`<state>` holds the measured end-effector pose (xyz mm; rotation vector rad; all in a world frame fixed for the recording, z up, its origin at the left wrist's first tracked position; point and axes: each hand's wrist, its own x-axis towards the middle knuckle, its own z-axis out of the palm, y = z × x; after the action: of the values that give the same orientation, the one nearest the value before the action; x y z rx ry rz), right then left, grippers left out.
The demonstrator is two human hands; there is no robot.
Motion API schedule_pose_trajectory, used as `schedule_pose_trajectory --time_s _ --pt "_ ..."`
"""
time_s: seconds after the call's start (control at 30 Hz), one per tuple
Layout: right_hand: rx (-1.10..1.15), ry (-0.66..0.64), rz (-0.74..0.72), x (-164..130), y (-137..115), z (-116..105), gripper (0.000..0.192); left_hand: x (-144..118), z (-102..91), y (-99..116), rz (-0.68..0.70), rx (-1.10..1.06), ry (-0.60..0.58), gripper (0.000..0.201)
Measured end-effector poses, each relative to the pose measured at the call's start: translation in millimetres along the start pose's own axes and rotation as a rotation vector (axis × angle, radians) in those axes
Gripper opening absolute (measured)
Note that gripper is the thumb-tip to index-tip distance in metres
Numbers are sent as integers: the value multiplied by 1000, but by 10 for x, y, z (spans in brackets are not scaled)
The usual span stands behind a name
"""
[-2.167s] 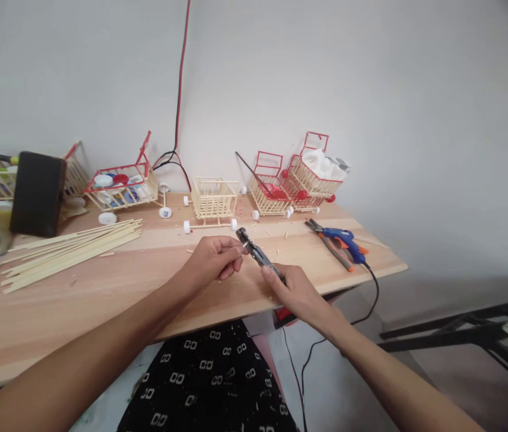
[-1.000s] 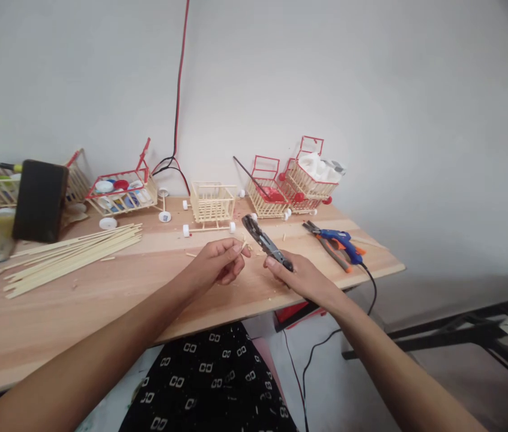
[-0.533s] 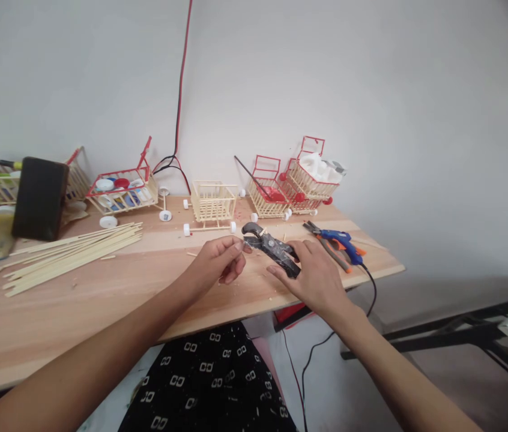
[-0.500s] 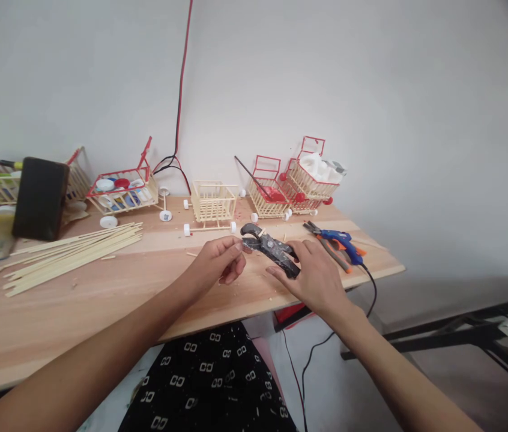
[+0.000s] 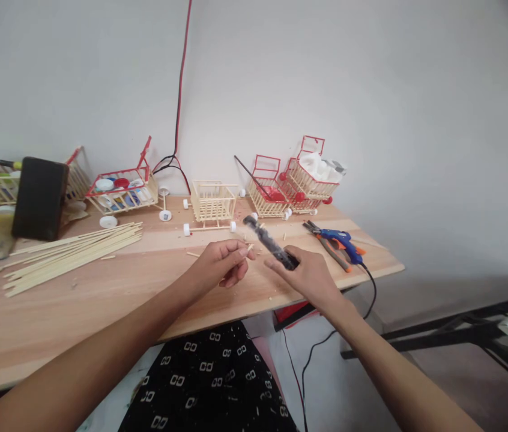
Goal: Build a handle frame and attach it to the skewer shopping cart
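1. head view: no readable brand, label or writing anywhere; the printed pattern on the black cloth (image 5: 211, 384) at the lap is only small white squares.
2. left hand (image 5: 220, 264) above the worktop (image 5: 101, 288), fingertips pinched together on a short stick piece (image 5: 250, 246).
3. right hand (image 5: 305, 277) clamped on the handles of dark pliers (image 5: 269, 242), motion-blurred, its head up-left, just beside the stick piece.
4. beyond: bare stick cart (image 5: 212, 201) with white wheels, two red-trimmed carts (image 5: 296, 180), a cart of bottle caps (image 5: 121, 189).
5. right: blue glue gun (image 5: 344, 240) lying across orange-handled pliers (image 5: 332, 249).
6. left: loose stick bundle (image 5: 71, 252), black box (image 5: 39, 198). nothing between the hands and the carts.
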<state>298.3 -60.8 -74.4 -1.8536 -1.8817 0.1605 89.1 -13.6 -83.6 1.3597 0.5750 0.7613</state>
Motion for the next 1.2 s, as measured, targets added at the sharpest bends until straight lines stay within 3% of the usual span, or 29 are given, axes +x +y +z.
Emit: schedule_pose_trajectory --time_s 0.13,0.23,0.43,0.83,1.03,1.2 --pt "528 -142 153 154 -31 9 43 4 5 10 -4 33 3 22" --pt "758 -183 115 201 -150 18 42 16 -2 -15 6 84 -6 21" --pt "708 -212 40 183 -333 71 31 5 -8 -57 105 281 11 24" --pt "629 -251 74 185 -210 143 24 -17 -46 -76 351 986 93 27" --pt "657 -214 105 186 -183 203 23 0 -56 -136 341 1020 135 23" --pt "743 -269 129 164 -194 210 29 1 -54 -131 338 978 159 20"
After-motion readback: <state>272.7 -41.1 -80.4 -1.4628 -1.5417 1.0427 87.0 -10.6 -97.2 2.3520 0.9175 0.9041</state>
